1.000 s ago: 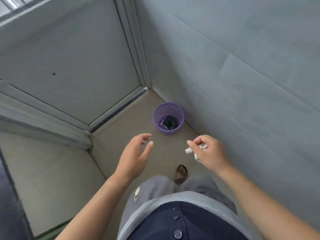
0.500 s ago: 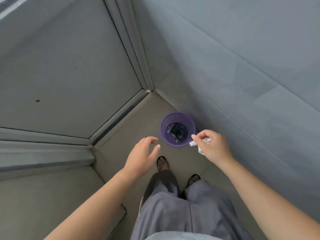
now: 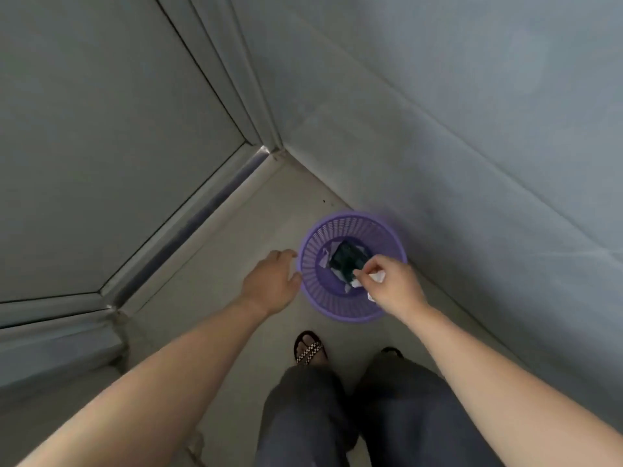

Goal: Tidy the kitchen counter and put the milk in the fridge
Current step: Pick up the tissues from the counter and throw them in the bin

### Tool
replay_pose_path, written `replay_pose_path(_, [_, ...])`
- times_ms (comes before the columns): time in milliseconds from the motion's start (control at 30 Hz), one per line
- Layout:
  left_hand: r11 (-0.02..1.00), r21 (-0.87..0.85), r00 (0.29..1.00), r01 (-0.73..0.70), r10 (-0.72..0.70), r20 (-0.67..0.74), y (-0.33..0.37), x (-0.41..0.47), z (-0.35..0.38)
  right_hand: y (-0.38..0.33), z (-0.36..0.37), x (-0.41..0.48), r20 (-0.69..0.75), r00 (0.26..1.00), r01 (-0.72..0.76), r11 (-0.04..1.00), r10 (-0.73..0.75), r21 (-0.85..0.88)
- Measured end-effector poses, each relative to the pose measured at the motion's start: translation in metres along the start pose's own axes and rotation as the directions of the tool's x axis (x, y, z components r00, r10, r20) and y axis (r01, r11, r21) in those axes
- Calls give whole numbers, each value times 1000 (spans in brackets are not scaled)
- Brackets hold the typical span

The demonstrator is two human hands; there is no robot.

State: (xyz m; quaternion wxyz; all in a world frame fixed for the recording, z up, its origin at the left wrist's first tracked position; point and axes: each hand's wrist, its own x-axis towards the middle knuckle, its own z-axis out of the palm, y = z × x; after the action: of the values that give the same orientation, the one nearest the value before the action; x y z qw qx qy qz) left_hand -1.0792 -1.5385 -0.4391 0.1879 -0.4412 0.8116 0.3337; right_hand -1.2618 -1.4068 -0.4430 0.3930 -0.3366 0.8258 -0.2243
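A purple mesh waste basket [image 3: 323, 298] stands on the floor by the wall, holding a dark wrapper [image 3: 347, 259] and some white scraps. My right hand [image 3: 392, 286] hovers over the basket's right half, fingers pinched on a crumpled white paper [image 3: 378, 277]. My left hand [image 3: 271, 283] is just left of the basket's rim, fingers apart and holding nothing. No milk or counter is in sight.
A grey wall [image 3: 472, 146] runs along the right, close behind the basket. A grey door with a metal frame and sill [image 3: 188, 224] closes the left side. My feet in sandals [image 3: 308, 348] stand on the pale floor just before the basket.
I have stepped closer to the basket. My right hand has moved with the paper from beside the basket to above its opening. My left hand has come up to the rim.
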Motion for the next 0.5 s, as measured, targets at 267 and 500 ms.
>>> replay_pose_path(267, [966, -258, 990, -32, -4, -138, -59, 95, 100, 77, 108, 117, 35, 994, 103, 994, -102, -36])
replay_pose_path(500, [934, -348, 986, -86, 31, -161, -68, 109, 121, 96, 137, 149, 241, 970, 57, 989, -22, -139])
